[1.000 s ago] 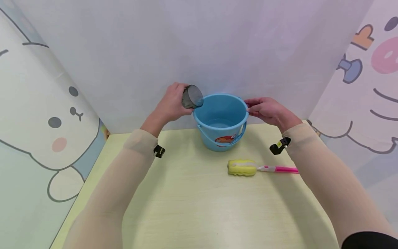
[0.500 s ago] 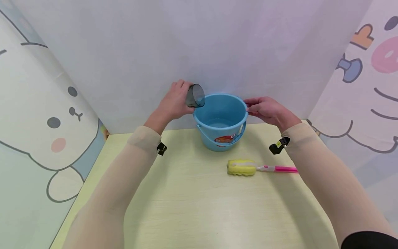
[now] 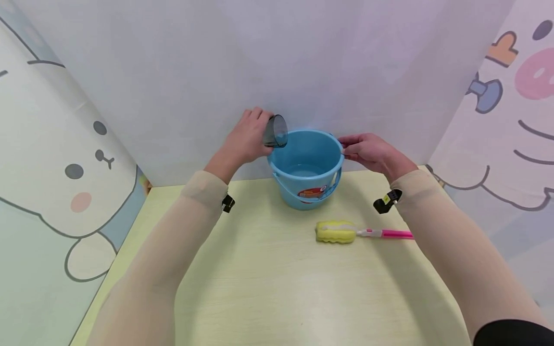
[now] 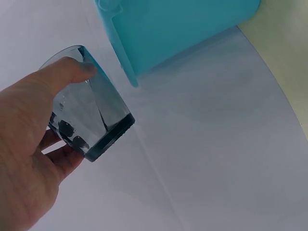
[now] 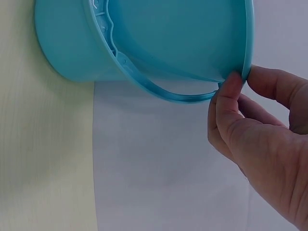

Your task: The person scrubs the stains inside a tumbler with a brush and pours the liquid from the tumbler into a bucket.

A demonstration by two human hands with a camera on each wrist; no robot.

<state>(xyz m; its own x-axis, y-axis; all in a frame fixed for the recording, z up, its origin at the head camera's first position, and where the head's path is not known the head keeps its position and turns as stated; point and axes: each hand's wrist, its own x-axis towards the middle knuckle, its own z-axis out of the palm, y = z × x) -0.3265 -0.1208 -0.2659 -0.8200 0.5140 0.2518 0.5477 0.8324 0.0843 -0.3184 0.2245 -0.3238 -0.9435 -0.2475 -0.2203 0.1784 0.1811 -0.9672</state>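
Observation:
A dark, see-through cup (image 3: 275, 131) is tilted on its side in the left hand (image 3: 247, 137), its mouth facing right over the left rim of a blue bucket (image 3: 303, 185). In the left wrist view, the thumb and fingers grip the cup (image 4: 91, 106) round its side, with a little liquid seeming to lie inside. The right hand (image 3: 370, 153) pinches the bucket's right rim. From the right wrist view, thumb and fingers meet at that rim, close to where the handle (image 5: 178, 97) joins. The bucket stands upright, with what looks like shallow water at its bottom.
A yellow sponge brush (image 3: 335, 232) with a pink and white handle lies on the pale wooden table (image 3: 259, 288), in front of the bucket and partly under the right forearm. A white wall sheet (image 3: 195, 72) rises right behind the bucket; cartoon panels flank both sides.
My left hand has moved slightly right and up, bringing the cup over the bucket's rim and tipping it further. My right hand and the bucket stay nearly where they were.

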